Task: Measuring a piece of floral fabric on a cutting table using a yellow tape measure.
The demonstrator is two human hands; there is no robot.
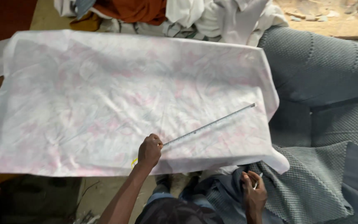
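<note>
Left hand (149, 151) pinched shut on the near end of a pale flexible measuring tape (209, 125), stretched up and rightward across the white, pink-flowered cloth (104, 95) toward its right edge (right hand (254, 192), well apart, closed around a thin white marker (257, 181)).

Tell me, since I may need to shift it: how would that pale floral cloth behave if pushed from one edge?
The pale floral cloth looks thin and already wrinkled, so it would probably bunch rather than slide whole. Its right corner droops off the edge, suggesting floppiness. The left hand pressing the tape measure likely pins it locally.
</note>
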